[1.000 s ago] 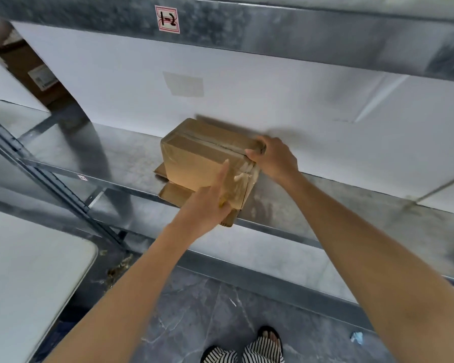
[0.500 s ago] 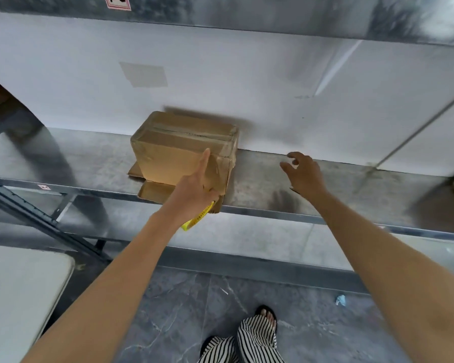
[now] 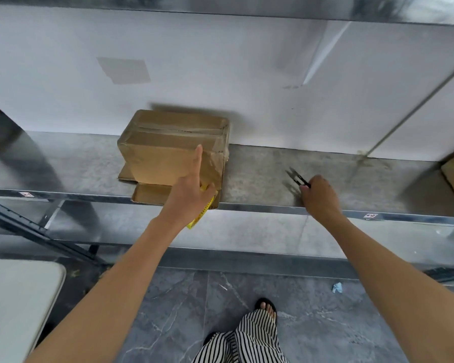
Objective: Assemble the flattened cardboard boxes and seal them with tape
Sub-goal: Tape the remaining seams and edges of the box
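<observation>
- A metal shelf [image 3: 260,176] spans the middle of the frame.
- A taped cardboard box [image 3: 168,150] sits centre-left on the shelf, on a flattened cardboard piece [image 3: 152,193].
- The left hand [image 3: 192,197] presses the box front, index finger extended, remaining fingers gripping something yellow [image 3: 201,217].
- The right hand [image 3: 319,195], centre-right, pinches small black snips [image 3: 298,178].

Brown taped cardboard box [image 3: 173,150] on grey galvanised metal shelf [image 3: 260,179]; yellow printed strip [image 3: 202,214]; small black snips [image 3: 298,179]; black-and-white striped trousers [image 3: 247,339]; dark grey marbled floor tiles [image 3: 325,323]; white backing panel [image 3: 220,61].
</observation>
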